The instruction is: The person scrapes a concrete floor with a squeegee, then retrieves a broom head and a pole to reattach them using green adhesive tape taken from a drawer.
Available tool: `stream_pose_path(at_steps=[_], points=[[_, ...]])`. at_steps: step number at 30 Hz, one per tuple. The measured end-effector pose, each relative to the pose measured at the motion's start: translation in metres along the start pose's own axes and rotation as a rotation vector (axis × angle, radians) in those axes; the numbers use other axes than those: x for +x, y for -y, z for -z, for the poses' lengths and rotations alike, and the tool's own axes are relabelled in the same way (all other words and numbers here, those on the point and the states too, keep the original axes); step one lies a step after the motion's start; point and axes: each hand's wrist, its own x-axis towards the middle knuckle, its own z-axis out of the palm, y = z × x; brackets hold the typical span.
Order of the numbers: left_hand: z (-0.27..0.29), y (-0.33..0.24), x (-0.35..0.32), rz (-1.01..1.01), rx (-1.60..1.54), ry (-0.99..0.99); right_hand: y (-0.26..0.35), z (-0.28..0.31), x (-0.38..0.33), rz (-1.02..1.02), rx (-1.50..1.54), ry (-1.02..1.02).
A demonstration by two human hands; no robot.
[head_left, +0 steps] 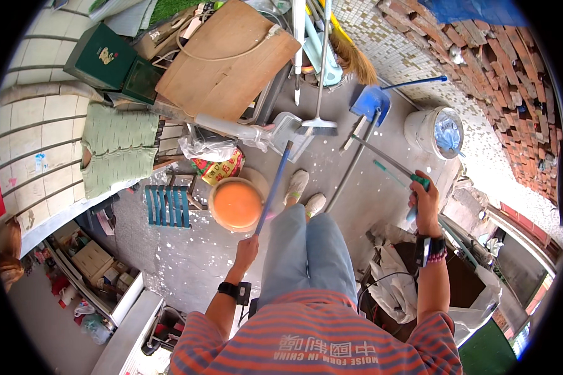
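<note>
My left hand is closed round the near end of a blue pole, which slants away past the right side of an orange basin. My right hand grips the green handle of a thin metal rod. That rod reaches forward and left, and its far tip crosses near a long grey pole by the blue dustpan. Something pale blue shows just below my right hand; what it is cannot be made out. Both my feet stand on the floor between the two tools.
Ahead, a broom rests at a pale dustpan. A white bucket with a blue bag stands right, below piled bricks. Wooden board and teal slatted stool are left; plastic bags lie near my right arm.
</note>
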Motion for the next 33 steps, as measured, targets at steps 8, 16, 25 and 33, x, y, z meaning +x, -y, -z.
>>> stream_pose_path(at_steps=[8, 16, 25, 33], points=[[0.006, -0.075, -0.033, 0.138, -0.445, -0.001, 0.035, -0.096, 0.137, 0.045, 0.248, 0.081], [0.014, -0.091, -0.048, 0.004, -0.481, 0.127, 0.097, -0.189, 0.211, 0.125, 0.229, 0.308], [-0.005, -0.081, -0.064, -0.046, -0.63, 0.238, 0.023, -0.171, -0.009, 0.186, 0.021, 0.88], [-0.047, -0.069, -0.095, -0.11, -0.49, 0.338, -0.066, -0.128, -0.159, 0.216, 0.227, 0.98]])
